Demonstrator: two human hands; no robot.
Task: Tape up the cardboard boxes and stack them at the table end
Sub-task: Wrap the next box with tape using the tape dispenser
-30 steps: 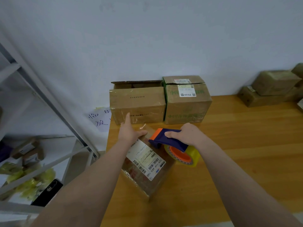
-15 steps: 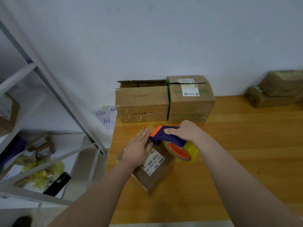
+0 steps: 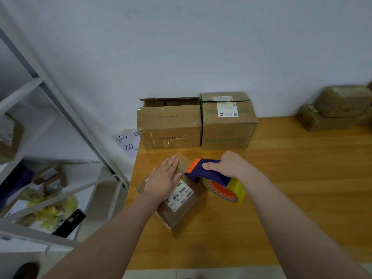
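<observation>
Small flat parcel (image 3: 181, 212) sits skewed on the wooden table (image 3: 302, 178), near its left edge, w/ a white shipping label (image 3: 180, 195) on top. Left hand (image 3: 164, 179) lies flat on the parcel's far half, fingers straight and together, pressing down, not gripping. Right hand (image 3: 229, 165) is wrapped round the blue handle of the tape dispenser (image 3: 209, 175), thumb along the near side. The dispenser's orange nose is at the parcel's far right edge, just beside the left fingers, and the yellowish tape roll (image 3: 235, 190) hangs beside the parcel. Can't tell if any tape is stuck down yet.

Handling, imo: parcel looks light, thin cardboard, prob stiff enough to lift one-handed but would dent if squeezed mid-face. Its skin is glossy w/ clear tape, so slick; a flat palm could slide, esp on that shiny tabletop. Best hold is thumb and fingers across the two long side edges, clear of label and fresh tape.

Behind, against the wall: an open-flapped carton (image 3: 169, 125) and a closed labelled carton (image 3: 228, 127), touching side by side. More boxes (image 3: 332, 109) sit far right.
</observation>
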